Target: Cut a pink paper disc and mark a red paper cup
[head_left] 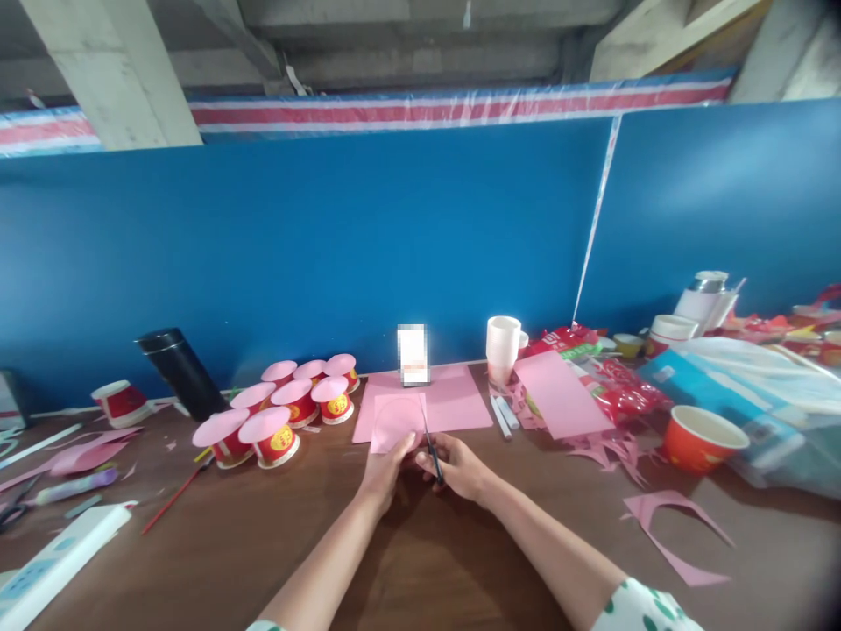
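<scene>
My left hand (391, 469) pinches the lower right part of a pink paper square (396, 421) with a circle outlined on it. In my right hand (458, 469) is a pair of black-handled scissors (432, 451), its blades pointing away from me along the paper's right edge. How far the blades are apart cannot be made out. Beneath and behind the square lies a larger pink sheet (460, 399) on the table. To the left stand several upturned red paper cups (276, 447), each topped with a pink paper disc (264, 424).
A black bottle (182, 372) leans at left, near a red-handled brush (174, 499) and a white power strip (62, 561). Rightward are stacked white cups (503, 346), a pink sheet (561, 394), an orange cup (703, 443) and pink offcuts (676, 535). A blue partition (394, 228) borders the table's back.
</scene>
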`<state>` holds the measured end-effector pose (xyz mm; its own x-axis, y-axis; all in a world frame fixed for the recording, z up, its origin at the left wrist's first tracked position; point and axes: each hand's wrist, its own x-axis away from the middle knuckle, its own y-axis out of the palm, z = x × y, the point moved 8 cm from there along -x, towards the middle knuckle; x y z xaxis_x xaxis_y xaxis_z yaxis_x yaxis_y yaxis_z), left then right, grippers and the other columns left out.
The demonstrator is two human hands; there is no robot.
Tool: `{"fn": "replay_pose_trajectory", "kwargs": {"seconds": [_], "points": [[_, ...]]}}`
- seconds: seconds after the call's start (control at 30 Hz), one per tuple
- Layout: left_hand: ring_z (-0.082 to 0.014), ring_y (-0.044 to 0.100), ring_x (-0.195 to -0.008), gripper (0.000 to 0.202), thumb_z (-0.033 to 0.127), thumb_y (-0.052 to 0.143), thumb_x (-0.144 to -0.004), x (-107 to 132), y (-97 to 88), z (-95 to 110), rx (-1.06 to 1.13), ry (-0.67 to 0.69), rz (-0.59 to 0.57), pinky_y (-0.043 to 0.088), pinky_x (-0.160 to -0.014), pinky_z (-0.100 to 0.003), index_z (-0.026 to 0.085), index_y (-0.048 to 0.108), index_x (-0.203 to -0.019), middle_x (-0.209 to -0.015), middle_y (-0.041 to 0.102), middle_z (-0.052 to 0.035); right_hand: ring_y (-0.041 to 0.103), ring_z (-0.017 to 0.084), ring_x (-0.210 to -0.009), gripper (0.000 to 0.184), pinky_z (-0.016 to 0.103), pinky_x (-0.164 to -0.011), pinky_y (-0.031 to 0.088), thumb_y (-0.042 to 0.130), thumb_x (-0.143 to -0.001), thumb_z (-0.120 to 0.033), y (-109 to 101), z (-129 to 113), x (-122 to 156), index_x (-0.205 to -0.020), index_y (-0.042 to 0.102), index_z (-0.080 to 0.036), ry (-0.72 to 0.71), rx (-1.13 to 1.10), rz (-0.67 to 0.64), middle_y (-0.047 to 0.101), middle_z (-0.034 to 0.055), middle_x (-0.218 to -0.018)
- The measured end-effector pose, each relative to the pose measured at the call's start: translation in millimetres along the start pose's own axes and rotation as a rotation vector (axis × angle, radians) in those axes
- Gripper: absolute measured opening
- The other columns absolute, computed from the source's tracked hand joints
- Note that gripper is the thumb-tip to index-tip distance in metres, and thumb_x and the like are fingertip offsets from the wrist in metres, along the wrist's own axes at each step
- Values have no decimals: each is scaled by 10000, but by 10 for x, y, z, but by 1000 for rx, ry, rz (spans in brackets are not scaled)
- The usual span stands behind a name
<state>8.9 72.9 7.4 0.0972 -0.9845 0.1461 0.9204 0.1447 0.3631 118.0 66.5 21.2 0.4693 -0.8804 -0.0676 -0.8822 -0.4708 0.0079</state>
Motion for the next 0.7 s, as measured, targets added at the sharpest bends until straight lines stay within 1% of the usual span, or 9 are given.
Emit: {"fn": "replay_pose_trajectory", "kwargs": {"seconds": [0.1, 0.17, 0.23, 0.27, 0.3, 0.37, 0.47, 0.57, 0.7], "points": [[-164, 596, -537, 345, 383, 710, -593, -47, 81, 7, 3, -39, -52, 482, -517, -288, 94, 661, -777, -664, 655, -71, 567, 97, -555, 449, 185, -429, 468, 637, -698, -470, -37, 19, -13, -991, 472, -174, 9, -23, 33, 586, -13, -730], [-149, 579, -510, 335, 386, 722, -571, -97, 63, -8, 9, -76, 18, 468, -491, -269, 94, 652, -718, -604, 628, -51, 569, 101, -551, 449, 183, -411, 459, 652, -692, -447, -71, 39, -25, -978, 419, -191, 9, -40, 62, 580, -24, -725], [-137, 576, -522, 324, 374, 735, -553, -142, 44, -33, 14, -103, 99, 457, -484, -244, 93, 642, -683, -599, 617, -46, 570, 108, -552, 435, 183, -403, 453, 657, -694, -427, -113, 51, -35, -950, 385, -205, 3, -33, 94, 566, -42, -686], [-135, 575, -524, 322, 374, 734, -555, -159, 57, -53, 19, -117, 112, 452, -479, -238, 91, 637, -673, -600, 613, -47, 571, 112, -552, 428, 186, -403, 452, 656, -696, -423, -136, 56, -38, -941, 377, -210, 5, -21, 111, 557, -51, -663], [-136, 573, -520, 322, 379, 727, -563, -173, 89, -77, 32, -130, 99, 448, -473, -240, 89, 633, -666, -592, 608, -46, 571, 117, -555, 423, 189, -402, 451, 654, -696, -423, -159, 61, -38, -936, 376, -213, 14, -6, 126, 552, -56, -651], [-146, 577, -525, 323, 382, 711, -582, -192, 189, -99, 78, -120, 14, 453, -485, -254, 87, 632, -688, -595, 608, -47, 568, 123, -559, 409, 193, -398, 443, 651, -694, -427, -194, 59, -31, -929, 391, -216, 33, 32, 146, 557, -51, -660], [-144, 582, -546, 313, 361, 714, -581, -198, 270, -88, 133, -67, -87, 466, -538, -263, 92, 635, -722, -612, 618, -39, 555, 120, -565, 357, 205, -451, 432, 670, -684, -387, -220, -12, -16, -896, 446, -208, -14, 141, 164, 588, -31, -685], [-132, 570, -538, 300, 350, 726, -562, -218, 222, -112, 143, -70, -77, 460, -548, -254, 99, 630, -695, -588, 606, -21, 569, 140, -614, 306, 232, -544, 437, 678, -680, -340, -254, -75, -4, -883, 493, -206, -78, 259, 214, 624, -11, -692], [-118, 565, -539, 304, 312, 757, -522, -281, 58, -154, 165, -64, 56, 458, -555, -236, 96, 646, -704, -599, 618, -21, 580, 165, -653, 302, 244, -578, 436, 680, -664, -329, -332, -79, -18, -897, 538, -200, -89, 376, 256, 646, 12, -725]]}}
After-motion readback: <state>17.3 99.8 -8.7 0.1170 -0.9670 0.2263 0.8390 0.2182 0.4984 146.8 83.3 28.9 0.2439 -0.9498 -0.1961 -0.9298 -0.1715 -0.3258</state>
